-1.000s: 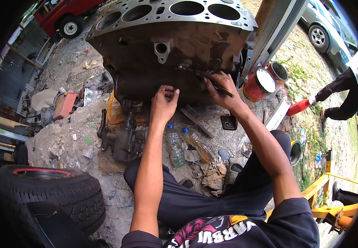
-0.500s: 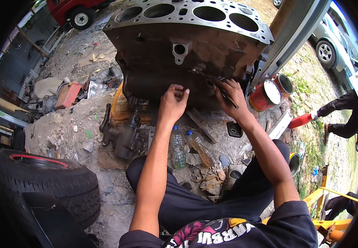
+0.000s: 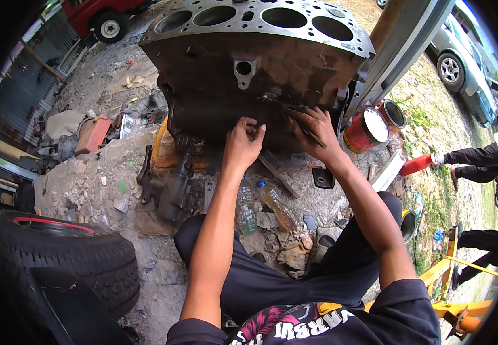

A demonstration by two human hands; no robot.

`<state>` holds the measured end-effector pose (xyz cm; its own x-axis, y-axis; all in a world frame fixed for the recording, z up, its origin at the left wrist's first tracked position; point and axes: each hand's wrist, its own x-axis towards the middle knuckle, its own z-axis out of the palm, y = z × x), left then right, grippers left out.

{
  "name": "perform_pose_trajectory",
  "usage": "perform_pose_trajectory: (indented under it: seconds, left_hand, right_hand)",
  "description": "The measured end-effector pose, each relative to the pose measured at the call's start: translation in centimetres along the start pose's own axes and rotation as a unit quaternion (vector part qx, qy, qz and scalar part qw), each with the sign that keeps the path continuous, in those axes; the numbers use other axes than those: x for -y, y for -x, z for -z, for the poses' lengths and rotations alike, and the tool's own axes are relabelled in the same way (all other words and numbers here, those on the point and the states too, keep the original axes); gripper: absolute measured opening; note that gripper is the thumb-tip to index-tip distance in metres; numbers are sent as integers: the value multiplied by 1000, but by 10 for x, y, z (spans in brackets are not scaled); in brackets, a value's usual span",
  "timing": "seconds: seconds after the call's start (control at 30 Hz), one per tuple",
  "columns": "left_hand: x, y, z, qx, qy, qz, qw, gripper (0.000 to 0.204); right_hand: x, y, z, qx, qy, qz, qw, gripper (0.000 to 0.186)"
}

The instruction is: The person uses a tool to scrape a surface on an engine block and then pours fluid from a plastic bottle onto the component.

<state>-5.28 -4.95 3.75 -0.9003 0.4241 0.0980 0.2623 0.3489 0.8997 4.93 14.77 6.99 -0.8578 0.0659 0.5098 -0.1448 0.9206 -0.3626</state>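
A big dark engine block (image 3: pixel 203 75) stands before me, its flat top with round cylinder bores tilted into view. My right hand (image 3: pixel 317 132) is closed round a slim rod-like tool (image 3: pixel 317 138), its tan rear end sticking out below the palm. The front of this tool points at the block's lower side; its tip is too dark to make out. My left hand (image 3: pixel 243 141) is close to the block's lower side, fingers bent, thumb apart from them, nothing visible between. Whether its fingertips touch the metal I cannot tell.
Two plastic bottles (image 3: pixel 277 208) and a dark metal part (image 3: pixel 171 195) lie below the block. Paint cans (image 3: pixel 369 130) stand right beside a post (image 3: pixel 413 46). A tyre (image 3: pixel 76 259) is at left. People stand at far right, one beside a red container (image 3: pixel 416 165).
My right hand has shifted slightly left with the tool along the block. The left hand keeps nearly the same place. The whole view has moved a little. At far right, the people have moved.
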Motion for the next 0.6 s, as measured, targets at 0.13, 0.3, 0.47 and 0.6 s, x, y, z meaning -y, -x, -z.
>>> perform_pose_trajectory:
  seconds: [0.13,0.3,0.47,0.6]
  left_hand:
    - [-1,-1,9,-15,-1,3,1000,33]
    - [-3,-2,-3,5,-5,8,1000,34]
    - [-8,-2,-5,0,3,5,1000,32]
    - [-6,-5,-13,5,1,-1,1000,32]
  right_hand:
    - [-21,12,15,-21,-13,-38,999,27]
    - [-17,16,1,-53,-33,-37,997,24]
    - [-32,26,15,-75,-44,-89,992,24]
    - [-17,27,2,-79,-63,-95,990,23]
